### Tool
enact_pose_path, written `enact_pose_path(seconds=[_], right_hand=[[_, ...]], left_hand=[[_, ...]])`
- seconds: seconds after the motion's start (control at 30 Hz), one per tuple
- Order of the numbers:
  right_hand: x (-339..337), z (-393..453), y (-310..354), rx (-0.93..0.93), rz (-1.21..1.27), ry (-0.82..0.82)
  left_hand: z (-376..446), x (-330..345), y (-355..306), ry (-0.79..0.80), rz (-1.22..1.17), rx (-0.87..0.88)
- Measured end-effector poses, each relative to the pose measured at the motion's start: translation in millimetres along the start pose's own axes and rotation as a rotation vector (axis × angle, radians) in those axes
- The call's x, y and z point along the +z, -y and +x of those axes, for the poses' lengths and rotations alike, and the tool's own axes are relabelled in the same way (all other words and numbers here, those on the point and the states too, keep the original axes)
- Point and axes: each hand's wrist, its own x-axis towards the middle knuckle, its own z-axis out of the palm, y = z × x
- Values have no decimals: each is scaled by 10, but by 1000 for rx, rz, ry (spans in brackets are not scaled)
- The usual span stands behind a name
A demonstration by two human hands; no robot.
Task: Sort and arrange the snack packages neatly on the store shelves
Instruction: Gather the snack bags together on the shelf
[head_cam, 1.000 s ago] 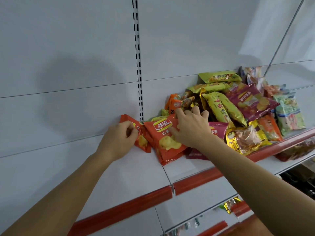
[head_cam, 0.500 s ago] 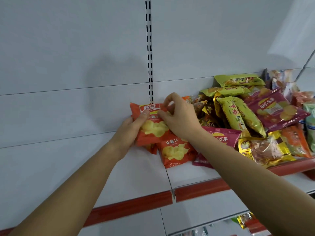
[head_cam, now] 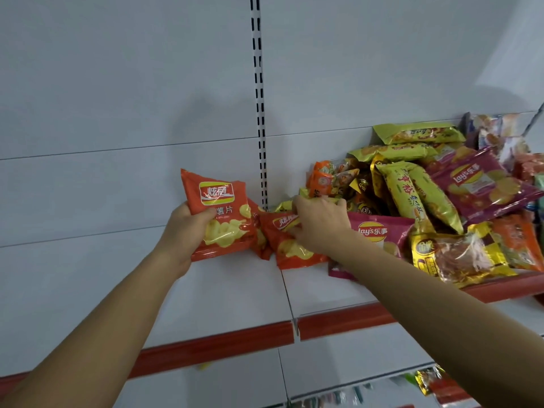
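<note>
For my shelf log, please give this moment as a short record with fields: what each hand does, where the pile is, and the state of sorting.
left hand: holds upright orange chip bag
right hand: grips second orange bag lying on shelf
pile: mixed snack heap on shelf's right part
sorting: heap not yet sorted

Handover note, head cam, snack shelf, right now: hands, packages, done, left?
Left hand: grips an upright orange chip bag over the bare left part of the white shelf.
Right hand: reaches into the pile; its fingers curl on a second orange chip bag lying flat.
Done: nothing in neat rows.
Left: mixed heap, including magenta chip bag, yellow-green packs and gold-wrapped snack.
</note>
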Motion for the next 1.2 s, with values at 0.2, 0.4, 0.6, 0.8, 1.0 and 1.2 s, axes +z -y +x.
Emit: enact_pose_path(seconds=[0.2, 0.4, 0.6, 0.8, 1.0, 1.2], right_hand=[[-288, 105, 29, -8, 542, -303], [-272, 105, 653, -128, 879, -305], [49, 361, 608, -47, 673, -69], [369, 394, 679, 65, 426, -24], [-135, 222, 785, 137, 1083, -290], [-584, -47, 638, 36, 1010, -389]], left_hand=[[-29, -103, -33, -85, -55, -27], [-183, -38, -137, 293, -166, -60], [-61, -489, -50, -5, -204, -88], [16, -753, 65, -93, -171, -45], [76, -753, 11, -224, -116, 60], [-32, 29, -446, -62, -22, 344]])
